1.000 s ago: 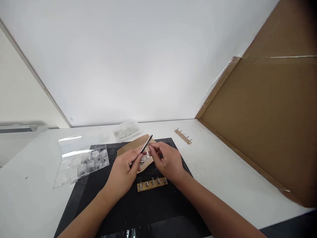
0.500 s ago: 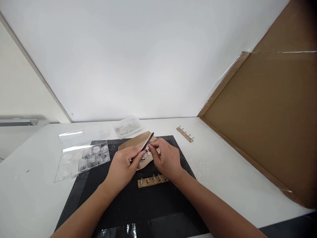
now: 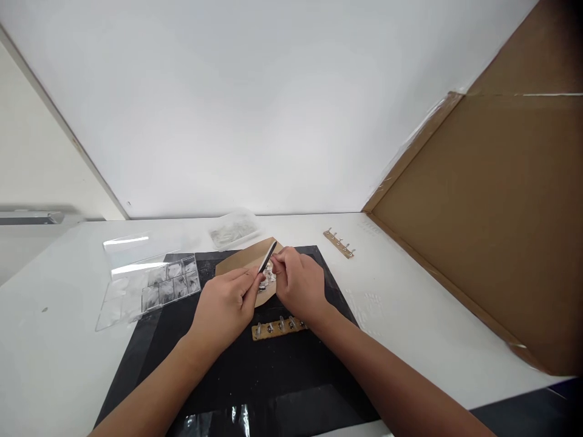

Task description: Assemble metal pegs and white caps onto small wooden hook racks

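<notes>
My left hand (image 3: 228, 300) is closed around a slim nail file (image 3: 267, 257), dark on one face and pale on its edge, tilted up and away to the right. Close beside it, my right hand (image 3: 301, 282) pinches something tiny against or near the file; its fingers hide what it is. Under both hands lies a folded brown paper tray (image 3: 237, 262) with small whitish and silvery bits (image 3: 268, 278) in it. Just nearer to me, a cork-coloured strip (image 3: 279, 328) carries several clear false nails on small stands, its right end partly behind my right wrist.
A black mat (image 3: 255, 382) covers the middle of the white table (image 3: 410, 315). To the left lies an open clear compartment box (image 3: 150, 291) of nail tips. Behind stand a white tray (image 3: 234, 230) of clear pieces and a second strip with pegs (image 3: 338, 243). Cardboard (image 3: 492, 224) walls the right.
The file has tilted slightly and sits a little lower between my hands. My right hand has shifted slightly left and up. The whole view has moved a little.
</notes>
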Demonstrator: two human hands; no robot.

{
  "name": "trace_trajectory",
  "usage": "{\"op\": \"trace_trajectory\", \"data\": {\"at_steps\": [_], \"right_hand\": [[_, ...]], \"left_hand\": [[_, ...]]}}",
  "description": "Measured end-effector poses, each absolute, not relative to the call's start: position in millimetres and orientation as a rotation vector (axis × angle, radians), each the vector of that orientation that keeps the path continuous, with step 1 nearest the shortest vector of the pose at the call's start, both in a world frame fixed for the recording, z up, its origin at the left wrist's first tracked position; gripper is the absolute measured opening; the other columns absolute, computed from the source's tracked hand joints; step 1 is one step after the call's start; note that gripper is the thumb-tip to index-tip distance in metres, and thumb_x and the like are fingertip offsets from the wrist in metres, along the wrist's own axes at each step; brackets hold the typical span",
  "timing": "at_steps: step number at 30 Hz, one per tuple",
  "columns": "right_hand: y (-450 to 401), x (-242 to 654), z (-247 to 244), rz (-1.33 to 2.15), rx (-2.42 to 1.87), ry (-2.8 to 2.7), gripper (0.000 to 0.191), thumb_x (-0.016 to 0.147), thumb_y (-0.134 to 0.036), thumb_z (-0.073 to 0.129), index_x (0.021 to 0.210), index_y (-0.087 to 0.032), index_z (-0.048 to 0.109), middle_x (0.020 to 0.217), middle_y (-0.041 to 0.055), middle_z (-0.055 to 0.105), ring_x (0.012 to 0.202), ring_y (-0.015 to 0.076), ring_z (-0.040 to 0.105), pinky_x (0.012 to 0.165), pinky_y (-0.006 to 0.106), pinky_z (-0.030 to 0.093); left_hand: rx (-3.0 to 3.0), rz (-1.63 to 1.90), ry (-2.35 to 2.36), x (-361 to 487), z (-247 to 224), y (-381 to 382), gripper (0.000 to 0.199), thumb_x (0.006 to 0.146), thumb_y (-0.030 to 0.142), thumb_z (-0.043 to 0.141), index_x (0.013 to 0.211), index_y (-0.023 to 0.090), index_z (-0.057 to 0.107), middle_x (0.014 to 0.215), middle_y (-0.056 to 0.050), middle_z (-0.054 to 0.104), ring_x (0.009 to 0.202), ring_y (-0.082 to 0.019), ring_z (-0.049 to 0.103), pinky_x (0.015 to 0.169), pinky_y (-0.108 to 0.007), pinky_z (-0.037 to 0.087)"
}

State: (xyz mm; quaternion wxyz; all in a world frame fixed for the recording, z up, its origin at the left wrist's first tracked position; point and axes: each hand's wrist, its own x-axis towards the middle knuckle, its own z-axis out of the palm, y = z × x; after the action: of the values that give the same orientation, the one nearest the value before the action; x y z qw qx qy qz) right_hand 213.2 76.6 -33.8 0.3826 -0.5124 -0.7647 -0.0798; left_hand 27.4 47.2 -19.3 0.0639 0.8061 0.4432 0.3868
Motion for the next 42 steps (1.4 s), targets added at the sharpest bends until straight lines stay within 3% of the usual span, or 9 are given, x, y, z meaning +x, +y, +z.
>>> {"op": "trace_trajectory", "data": {"at_steps": [7,13,20,27,42], "right_hand": [[79.8,215.7,-32.2,-0.191,-1.339,-1.874,0.022,0.109,-0.031,0.048,0.089,-0.024,0.054,0.076,0.0010,0.073,0.062,0.0195,0.064,0.060,0.032,0.031],[81.3,212.4,-34.8,-0.215,-1.190,-1.993,0.024,0.108,-0.029,0.049,0.085,-0.024,0.053,0.074,0.0009,0.072,0.062,0.0195,0.062,0.067,0.033,0.035],[81.7,208.4,-35.2,-0.258,-1.196,-1.981,0.025,0.108,-0.027,0.049,0.084,-0.023,0.052,0.073,0.0007,0.071,0.060,0.0190,0.058,0.065,0.034,0.032],[80.5,206.5,-32.2,-0.251,-1.191,-1.952,0.025,0.109,-0.027,0.046,0.085,-0.024,0.052,0.073,0.0012,0.071,0.059,0.0192,0.056,0.067,0.034,0.032],[80.9,206.6,-28.9,-0.237,-1.183,-1.983,0.026,0.108,-0.025,0.047,0.082,-0.024,0.052,0.068,0.0001,0.069,0.059,0.0182,0.059,0.069,0.034,0.032]], "left_hand": [[2.394,1.176,1.339,27.2,-20.0,47.0,0.031,0.107,0.028,0.054,0.088,0.018,0.076,0.083,-0.005,0.075,0.071,-0.015,0.070,0.067,-0.027,0.049],[2.311,1.151,1.322,27.1,-18.2,50.5,0.039,0.108,0.029,0.052,0.075,0.017,0.069,0.066,0.000,0.065,0.060,-0.013,0.060,0.062,-0.026,0.043],[2.317,1.142,1.316,23.8,-19.1,52.5,0.044,0.108,0.030,0.051,0.068,0.017,0.064,0.062,0.000,0.059,0.058,-0.012,0.058,0.063,-0.026,0.042],[2.417,1.162,1.393,24.0,-23.3,51.8,0.028,0.108,0.028,0.052,0.098,0.021,0.078,0.081,-0.002,0.074,0.069,-0.016,0.069,0.065,-0.028,0.046],[2.528,1.126,1.463,24.6,-20.9,49.5,0.026,0.108,0.025,0.052,0.111,0.020,0.077,0.085,-0.004,0.076,0.070,-0.017,0.071,0.064,-0.028,0.047]]}}
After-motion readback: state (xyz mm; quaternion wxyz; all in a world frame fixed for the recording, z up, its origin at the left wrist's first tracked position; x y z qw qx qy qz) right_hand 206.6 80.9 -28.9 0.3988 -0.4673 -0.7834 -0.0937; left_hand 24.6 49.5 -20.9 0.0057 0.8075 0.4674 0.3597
